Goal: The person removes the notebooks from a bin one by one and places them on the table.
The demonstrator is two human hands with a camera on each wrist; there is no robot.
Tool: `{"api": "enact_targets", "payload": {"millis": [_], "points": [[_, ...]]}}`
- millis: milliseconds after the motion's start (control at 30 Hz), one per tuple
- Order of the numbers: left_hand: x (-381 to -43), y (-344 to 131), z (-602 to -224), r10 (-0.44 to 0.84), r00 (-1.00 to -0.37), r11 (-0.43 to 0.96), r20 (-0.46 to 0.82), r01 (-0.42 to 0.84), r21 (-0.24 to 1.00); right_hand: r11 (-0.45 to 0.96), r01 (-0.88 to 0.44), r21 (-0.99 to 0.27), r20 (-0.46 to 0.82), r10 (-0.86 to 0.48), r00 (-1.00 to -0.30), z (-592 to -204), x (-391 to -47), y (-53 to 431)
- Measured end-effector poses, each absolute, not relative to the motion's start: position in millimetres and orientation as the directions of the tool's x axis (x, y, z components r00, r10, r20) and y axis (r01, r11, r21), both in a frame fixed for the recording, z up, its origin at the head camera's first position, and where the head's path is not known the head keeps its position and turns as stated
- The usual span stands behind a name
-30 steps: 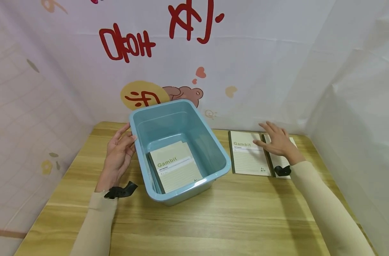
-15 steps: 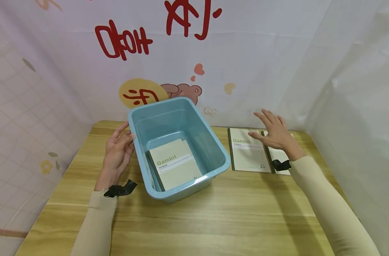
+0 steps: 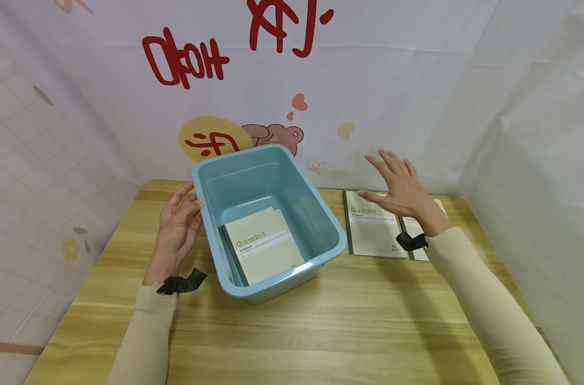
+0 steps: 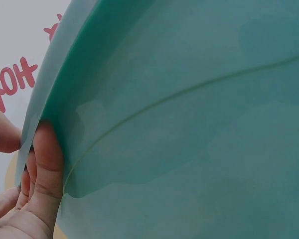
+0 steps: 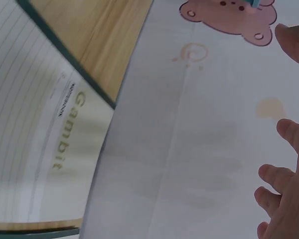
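My left hand [image 3: 177, 230] pinches the left rim of a light blue plastic tub [image 3: 250, 179], its thumb and fingers on both sides of the edge in the left wrist view. A stack of cream notebooks [image 3: 265, 251] lies inside, the top one marked "Gambit". To the right, a matching notebook [image 3: 373, 235] lies flat on the table; beside it is another notebook [image 3: 418, 254], partly hidden by my right wrist. Over these two my right hand [image 3: 399, 192] hovers with spread fingers and an empty palm. Its fingers [image 5: 291, 134] stand apart from the notebook in the right wrist view.
The wooden table [image 3: 301, 337] ends at a white printed backdrop [image 3: 392, 69] behind the tub and notebooks. Pale sheeting [image 3: 542, 176] hangs at the right side, and a grid-patterned sheet [image 3: 22, 187] at the left.
My right hand has risen and shifted left, away from the rightmost notebook, fingers still spread. My left hand keeps its hold on the tub rim. The head view has tilted slightly.
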State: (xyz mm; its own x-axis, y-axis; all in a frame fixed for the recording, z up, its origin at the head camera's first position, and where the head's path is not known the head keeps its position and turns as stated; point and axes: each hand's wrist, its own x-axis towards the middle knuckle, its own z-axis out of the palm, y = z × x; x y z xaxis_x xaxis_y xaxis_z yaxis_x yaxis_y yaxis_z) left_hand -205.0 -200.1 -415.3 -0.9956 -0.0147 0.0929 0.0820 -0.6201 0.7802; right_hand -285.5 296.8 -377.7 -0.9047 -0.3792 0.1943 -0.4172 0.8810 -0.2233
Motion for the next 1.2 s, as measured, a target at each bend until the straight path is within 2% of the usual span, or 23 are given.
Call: {"api": "enact_targets", "payload": {"millis": [800, 1200], "points": [[-205, -200, -415, -0.016, -0.996, -0.615, 0.090, 0.081, 0.785, 0.797, -0.569, -0.201, 0.294, -0.505, -0.811, -317, -286, 216], [-204, -200, -414, -0.015, -0.996, -0.631, 0.088, 0.077, 0.772, 0.772, -0.609, -0.183, 0.273, -0.555, -0.786, -300, -285, 172]]}}
